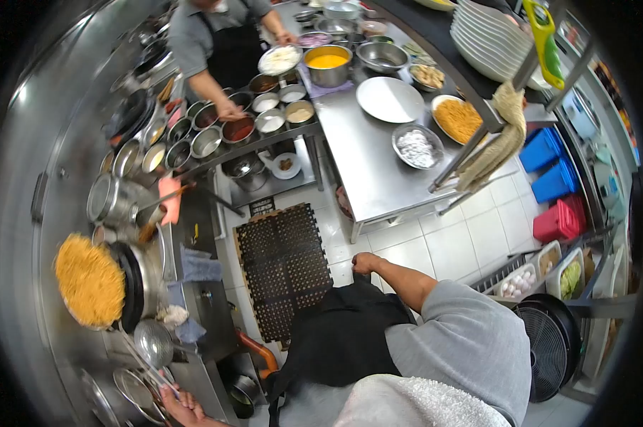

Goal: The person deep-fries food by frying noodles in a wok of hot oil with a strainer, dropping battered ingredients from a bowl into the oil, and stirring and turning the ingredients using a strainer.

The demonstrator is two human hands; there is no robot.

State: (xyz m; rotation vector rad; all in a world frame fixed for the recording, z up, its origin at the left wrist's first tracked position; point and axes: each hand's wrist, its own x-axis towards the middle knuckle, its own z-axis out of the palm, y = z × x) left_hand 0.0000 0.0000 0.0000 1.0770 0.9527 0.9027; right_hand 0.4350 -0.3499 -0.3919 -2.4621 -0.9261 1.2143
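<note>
My left hand [181,407] is closed around a long metal handle [142,361] at the lower left. This handle runs up toward a large heap of yellow noodles [90,281], and the noodles hide what its far end looks like. Beside the handle lies a perforated skimmer [153,343]. The heap is slightly blurred and sits next to a black-rimmed pot [145,281]. In front of my body, my right hand [366,263] is closed on black cloth [363,276] that looks like part of my apron [343,327].
Ahead, a co-worker [222,50] holds a white plate [279,60] and reaches into the seasoning pots. Bowls and a white platter [389,99] stand on the steel table [357,178]. A black rubber mat [282,263] covers part of the floor; a fan [542,349] stands right.
</note>
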